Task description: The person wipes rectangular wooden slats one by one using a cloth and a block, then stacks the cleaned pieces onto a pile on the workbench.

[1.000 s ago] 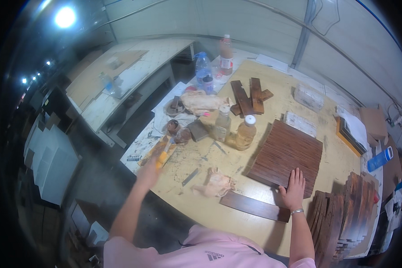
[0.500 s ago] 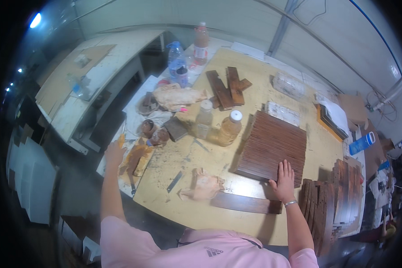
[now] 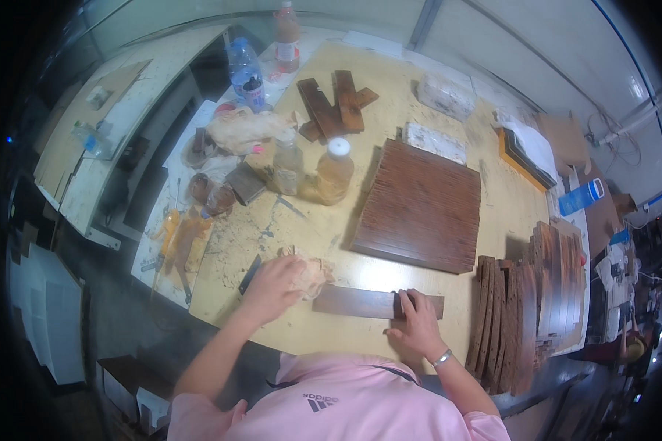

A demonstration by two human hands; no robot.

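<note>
Close to the near edge of the table, my left hand (image 3: 271,288) has its fingers curled on a crumpled beige cloth (image 3: 313,278). Just right of that cloth lies a flat dark-brown wooden plank (image 3: 353,302). My right hand (image 3: 421,324) grips the plank near its right end, fingers over the top and thumb at the near side. Beyond it rests a block of many thin brown wooden strips (image 3: 419,206), laid side by side. A narrow dark strip (image 3: 250,274) sits left of my left hand.
Capped bottles (image 3: 334,173) stand left of the block. Short dark boards (image 3: 320,110) lie crossed farther back. Stacked wooden strips (image 3: 504,323) fill the right side. Rags (image 3: 243,131) and yellow-handled tools (image 3: 171,228) crowd the left edge, and a blue bottle (image 3: 581,197) lies far right.
My left hand has come from the tools at the left edge to the crumpled cloth. My right hand has left the strip block and taken hold of the plank. The view has shifted.
</note>
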